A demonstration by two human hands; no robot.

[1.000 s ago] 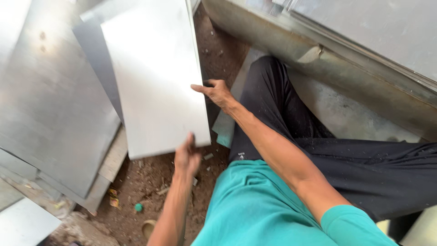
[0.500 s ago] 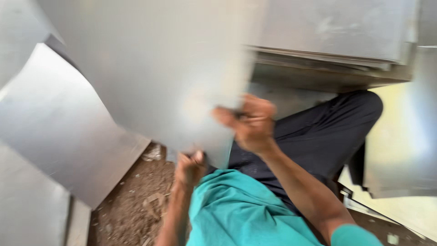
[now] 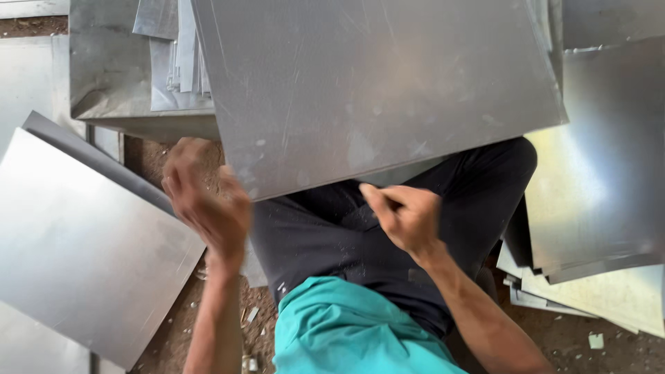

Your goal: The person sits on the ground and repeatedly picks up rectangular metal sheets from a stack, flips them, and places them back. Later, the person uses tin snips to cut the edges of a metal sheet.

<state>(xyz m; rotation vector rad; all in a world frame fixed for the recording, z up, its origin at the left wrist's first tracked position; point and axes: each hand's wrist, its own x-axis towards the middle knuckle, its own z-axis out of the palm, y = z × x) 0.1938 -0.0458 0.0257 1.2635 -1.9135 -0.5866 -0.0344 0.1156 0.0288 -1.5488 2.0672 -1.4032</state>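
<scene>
A large grey metal sheet lies tilted across my lap and reaches over the piles beyond. Its near edge runs just above my dark trousers. My left hand is blurred, fingers apart, with the thumb side against the sheet's near left corner. My right hand is curled just below the near edge, its fingertips pointing up at the edge. Whether they pinch the sheet is unclear.
More metal sheets surround me: a big one on the ground at the left, a stack at the right, and a bent sheet with narrow strips at the top left. Bare dirt with small scraps shows between them.
The view has swung to the right. The sheet has gone from upright in front of me to lying over my legs. Both hands have come off its lower edge and side.
</scene>
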